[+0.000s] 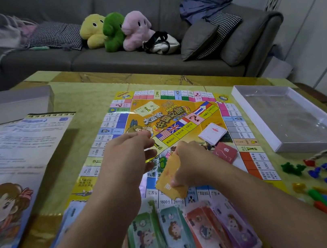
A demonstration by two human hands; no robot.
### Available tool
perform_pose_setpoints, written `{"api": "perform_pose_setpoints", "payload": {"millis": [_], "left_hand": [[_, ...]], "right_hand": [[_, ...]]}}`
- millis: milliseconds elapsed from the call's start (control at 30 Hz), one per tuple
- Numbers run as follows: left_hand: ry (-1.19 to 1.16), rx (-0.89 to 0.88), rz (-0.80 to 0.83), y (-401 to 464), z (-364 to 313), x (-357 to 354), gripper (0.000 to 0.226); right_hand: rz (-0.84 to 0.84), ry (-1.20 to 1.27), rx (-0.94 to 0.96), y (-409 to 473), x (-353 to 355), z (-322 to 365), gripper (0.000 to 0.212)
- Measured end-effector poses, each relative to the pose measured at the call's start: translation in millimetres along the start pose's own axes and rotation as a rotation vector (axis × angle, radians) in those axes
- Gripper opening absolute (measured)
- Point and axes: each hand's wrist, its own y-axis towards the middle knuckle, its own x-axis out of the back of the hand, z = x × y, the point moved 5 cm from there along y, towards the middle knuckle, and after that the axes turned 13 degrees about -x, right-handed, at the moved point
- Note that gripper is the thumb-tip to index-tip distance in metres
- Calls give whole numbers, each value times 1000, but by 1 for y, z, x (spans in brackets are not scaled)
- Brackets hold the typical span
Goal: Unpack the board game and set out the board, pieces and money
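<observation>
**Setup mostly done, card decks being placed**

Board (172, 135) lies flat on the table (82, 97), centre of frame. Money (187, 232) fanned in coloured stacks along the lower edge of the board, bottom centre: green, teal, red, purple. Playing pieces (323, 176) spread loose on the table at lower right, off the board: green, blue, red, yellow bits plus some long coloured sticks. Two card decks already on the board right of centre: a white deck (212, 133) and a red deck (225, 151) just below it, near each other.

Right hand (191, 162), grip closed on an orange card stack (169, 178), held tilted just above the lower middle of the board. Left hand (128, 152) hovers beside it, fingers loosely curled toward the stack; whether it touches or pinches anything, cannot tell, motion blur.

Empty white box tray (293, 117) at right of frame, looks fully unpacked. Box lid (7, 104) at upper left, rules sheet (15, 158) at left, overlapping the table edge.

Judgement: board, money, pieces all out. Left to do: set the orange stack down on the board, likely onto a marked card spot; maybe tidy pieces. Task near its end.
</observation>
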Motion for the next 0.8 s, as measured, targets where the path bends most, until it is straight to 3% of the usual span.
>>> {"api": "perform_pose_setpoints", "payload": {"millis": [167, 367, 433, 500, 600, 700, 800], "left_hand": [[20, 14, 7, 1, 2, -3, 14], [243, -11, 103, 7, 8, -4, 12], [373, -37, 204, 5, 7, -6, 5], [480, -16, 388, -1, 5, -12, 24], [374, 145, 611, -18, 11, -25, 33], [111, 303, 779, -40, 13, -42, 19], [49, 287, 718, -39, 18, -46, 17]], "right_hand": [[-44, -8, 29, -4, 0, 3, 63], [18, 229, 85, -18, 14, -1, 59], [74, 352, 95, -28, 30, -6, 62], [118, 426, 141, -40, 47, -11, 61], [181, 451, 247, -62, 60, -11, 63], [183, 454, 337, -77, 57, -8, 61], [-7, 280, 401, -87, 57, -10, 63]]}}
